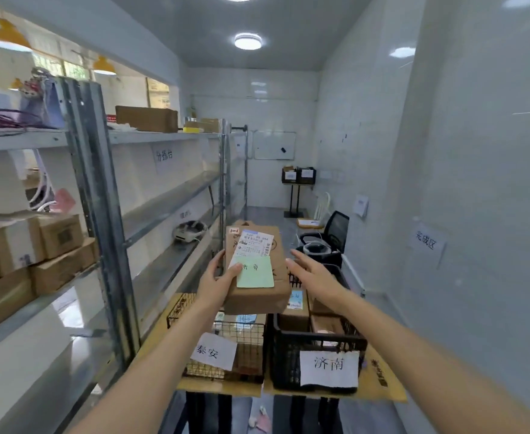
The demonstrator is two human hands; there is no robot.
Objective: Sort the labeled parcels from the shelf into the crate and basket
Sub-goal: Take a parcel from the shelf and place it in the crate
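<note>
1. Head view: a black wire basket (226, 336) stands on the left of a low desk (379, 383) covered with flattened brown cardboard; a white paper sign (214, 351) on its front reads "泰安". Inside it lie parcels with pale labels, too hidden to count.
2. Just beside it, to the right, a black plastic crate (317, 343) carries a white sign (329, 368) reading "济南". Brown cardboard boxes fill it.
3. Above both containers, the left hand (218, 285) holds a brown paper parcel (257, 270), thumb curled over its front and fingers behind. A white printed shipping label (255, 244) and a pale green note (255, 272) with handwriting, partly covered by the thumb, sit on its face.
4. The right hand (312, 274) hovers just right of the parcel, fingers straight and spread, holding nothing.
5. On the grey metal shelf (100, 189) at left, brown cartons (31, 245) are stacked; a paper sign (164, 155) reads "分拣台". On the right wall, a sign (426, 243) reads "完成区".
</note>
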